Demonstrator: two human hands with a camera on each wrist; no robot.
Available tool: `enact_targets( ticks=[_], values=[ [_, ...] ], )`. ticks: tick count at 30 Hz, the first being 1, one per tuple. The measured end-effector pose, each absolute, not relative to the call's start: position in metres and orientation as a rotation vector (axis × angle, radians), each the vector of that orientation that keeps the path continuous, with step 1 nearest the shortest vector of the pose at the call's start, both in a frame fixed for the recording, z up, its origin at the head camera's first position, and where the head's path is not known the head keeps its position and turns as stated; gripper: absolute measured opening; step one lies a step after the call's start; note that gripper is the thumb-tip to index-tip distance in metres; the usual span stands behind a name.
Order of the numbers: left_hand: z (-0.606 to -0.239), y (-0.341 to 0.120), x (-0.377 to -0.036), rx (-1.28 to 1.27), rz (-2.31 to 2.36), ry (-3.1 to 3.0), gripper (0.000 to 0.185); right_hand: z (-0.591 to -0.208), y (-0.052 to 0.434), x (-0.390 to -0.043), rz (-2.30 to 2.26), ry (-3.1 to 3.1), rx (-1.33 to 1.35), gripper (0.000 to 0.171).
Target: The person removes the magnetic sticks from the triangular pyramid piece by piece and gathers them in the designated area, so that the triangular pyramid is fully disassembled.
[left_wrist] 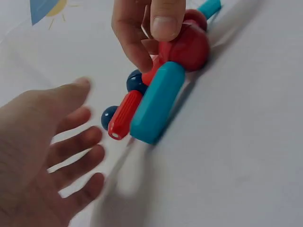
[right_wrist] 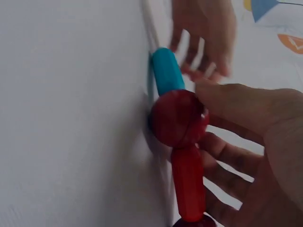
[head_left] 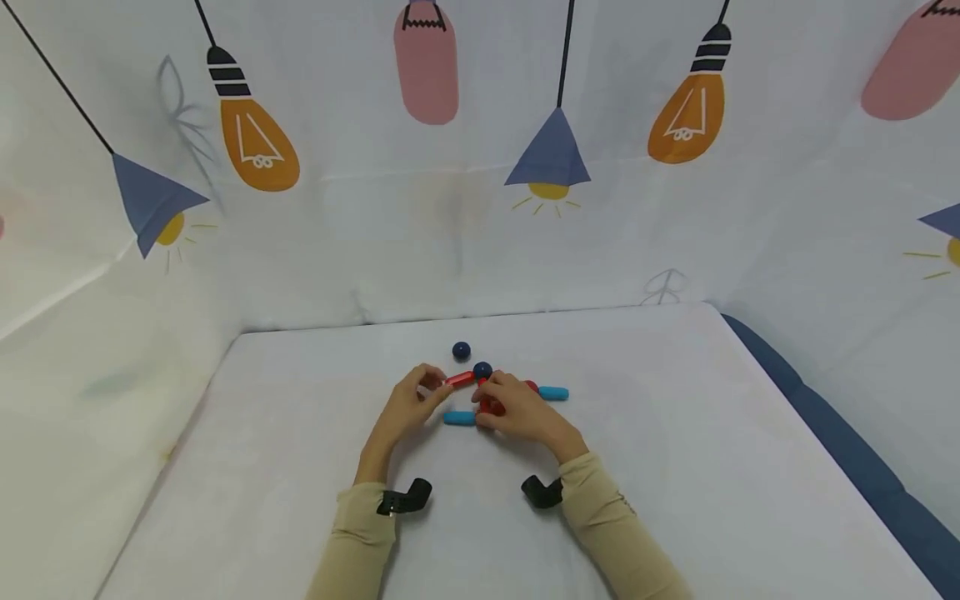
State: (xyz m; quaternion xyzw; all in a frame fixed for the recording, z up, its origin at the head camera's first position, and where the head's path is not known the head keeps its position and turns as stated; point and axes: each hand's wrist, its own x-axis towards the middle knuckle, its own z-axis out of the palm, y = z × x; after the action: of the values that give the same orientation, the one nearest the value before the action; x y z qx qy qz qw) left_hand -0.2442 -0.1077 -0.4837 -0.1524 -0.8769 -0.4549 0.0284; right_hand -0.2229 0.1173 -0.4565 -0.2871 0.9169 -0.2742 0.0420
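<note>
A construction of coloured rods and balls lies on the white table. My right hand (head_left: 525,410) pinches its near red ball (right_wrist: 177,118) between thumb and fingers, beside a red rod (right_wrist: 188,182). From that ball a light blue rod (left_wrist: 158,101) points left. Behind, another red rod (left_wrist: 125,115) joins a dark blue ball (head_left: 482,370). My left hand (head_left: 408,406) hovers near this rod's free end, fingers loosely spread and holding nothing in the left wrist view. A second red ball (head_left: 532,386) with a light blue rod (head_left: 553,393) shows at the right, partly hidden by my right hand.
A loose dark blue ball (head_left: 461,351) lies just behind the construction. White cloth (head_left: 480,242) printed with lamps and bulbs hangs along the table's back edge. Dark blue padding (head_left: 832,425) runs beside the right edge. Black wrist mounts (head_left: 405,497) sit on both sleeves.
</note>
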Motion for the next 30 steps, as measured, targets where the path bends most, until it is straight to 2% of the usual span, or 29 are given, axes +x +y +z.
enact_targets(
  ticks=[6, 11, 16, 21, 30],
  values=[
    [-0.5, -0.104, -0.228, -0.788, -1.213, -2.684, 0.029, -0.456, 0.123, -0.226, -0.818, 2.794, -0.969, 0.026],
    [-0.507, -0.102, -0.226, -0.791, -1.173, -2.675, 0.019, -0.457, 0.121, -0.225, -0.831, 2.785, -0.928, 0.024],
    [-0.503, -0.109, -0.224, -0.832, -1.22, -2.737, 0.017, -0.457, 0.12, -0.224, -0.787, 2.792, -0.898, 0.024],
    [-0.499, -0.118, -0.226, -0.762, -1.238, -2.736, 0.016, -0.457, 0.125, -0.225, -0.768, 2.795, -0.831, 0.023],
    [-0.508, -0.138, -0.237, -0.479, -1.084, -2.619, 0.017, -0.453, 0.127, -0.225, -0.794, 2.726, -0.779, 0.023]
  ],
)
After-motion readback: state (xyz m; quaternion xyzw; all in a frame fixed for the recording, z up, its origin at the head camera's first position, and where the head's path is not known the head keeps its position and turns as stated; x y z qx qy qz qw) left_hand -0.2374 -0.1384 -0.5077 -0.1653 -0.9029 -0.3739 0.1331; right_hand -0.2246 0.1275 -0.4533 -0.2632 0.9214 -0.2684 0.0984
